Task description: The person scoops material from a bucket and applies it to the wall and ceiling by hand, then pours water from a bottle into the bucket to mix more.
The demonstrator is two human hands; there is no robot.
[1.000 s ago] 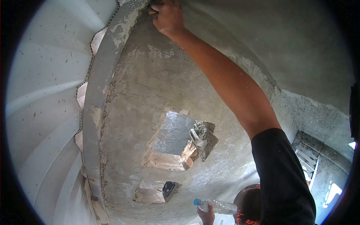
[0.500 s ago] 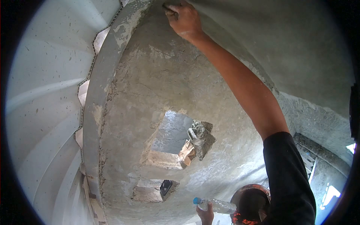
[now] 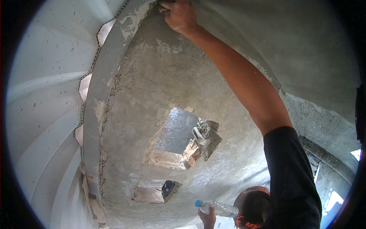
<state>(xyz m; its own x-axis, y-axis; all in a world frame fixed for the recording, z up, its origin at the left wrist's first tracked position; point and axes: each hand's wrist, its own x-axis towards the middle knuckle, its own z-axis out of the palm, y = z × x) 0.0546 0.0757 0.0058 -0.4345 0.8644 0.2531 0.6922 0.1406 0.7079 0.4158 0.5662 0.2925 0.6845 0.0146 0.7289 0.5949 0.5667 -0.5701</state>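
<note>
My right hand [image 3: 180,15] reaches up to the top edge of the view, at the end of a bare forearm and a black sleeve [image 3: 291,164]. Its fingers are closed and pressed to the grey plastered wall [image 3: 160,76], close to the raised band at the left. Something small and greyish seems to be under the fingertips, but the frame edge and the knuckles hide what it is. My left hand is out of view.
Below, another person's hand [image 3: 207,218] grips a clear plastic bottle [image 3: 225,209] with a blue cap. Beside it is a round dark shape [image 3: 251,208]. The wall has a large opening [image 3: 175,131] and a smaller one holding a black object [image 3: 167,188]. White corrugated sheeting [image 3: 49,99] runs along the left.
My right hand has moved slightly up and left along the wall, partly out of the frame. The view has shifted a little; the other person still holds the bottle.
</note>
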